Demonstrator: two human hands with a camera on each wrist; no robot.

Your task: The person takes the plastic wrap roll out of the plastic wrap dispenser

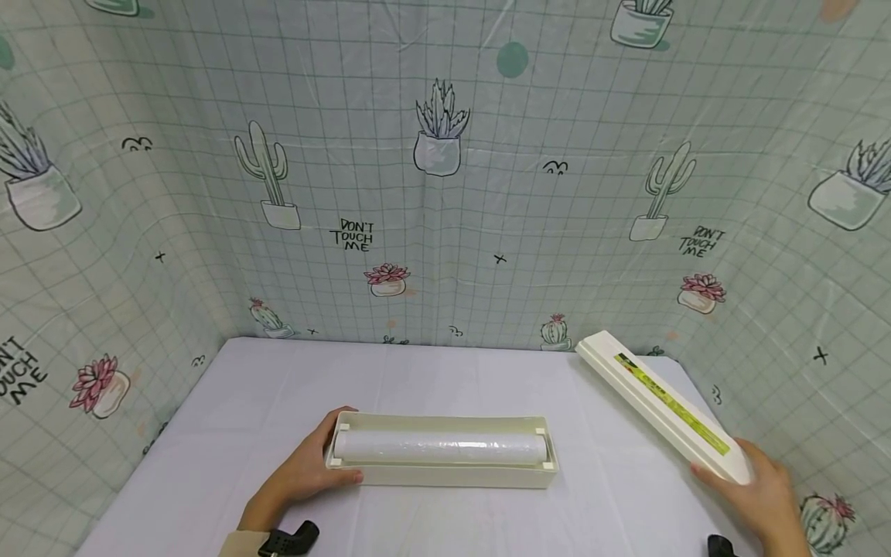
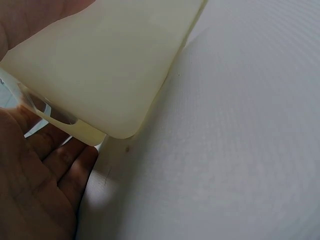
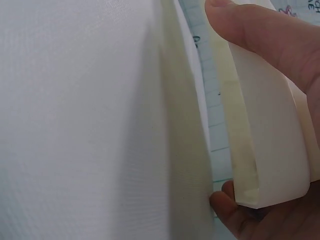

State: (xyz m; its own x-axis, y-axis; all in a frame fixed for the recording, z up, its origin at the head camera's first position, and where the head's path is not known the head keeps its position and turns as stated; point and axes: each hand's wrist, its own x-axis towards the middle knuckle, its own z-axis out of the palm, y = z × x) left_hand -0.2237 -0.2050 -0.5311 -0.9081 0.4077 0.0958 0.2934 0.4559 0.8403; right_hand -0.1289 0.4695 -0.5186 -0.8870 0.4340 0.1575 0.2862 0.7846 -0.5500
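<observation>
A cream, open-topped cling film dispenser base [image 1: 452,476] lies lengthwise on the table, with a white roll of film [image 1: 438,446] inside, glossy along its front. My left hand [image 1: 306,468] grips the base's left end, thumb along the front wall and fingers around the back. In the left wrist view the base's end wall [image 2: 87,134] has an opening with fingers beside it. Over at the right, my right hand [image 1: 759,491] holds the dispenser's long lid [image 1: 654,406] by its near end. A yellow-green label [image 1: 671,404] runs along the lid, which slants away toward the back.
A white cloth covers the table [image 1: 404,379]. Behind it and on both sides hangs a grid-patterned curtain [image 1: 487,209] printed with cacti. The lid overlaps the table's right edge in the head view. Black wrist straps [image 1: 292,538] show at the bottom.
</observation>
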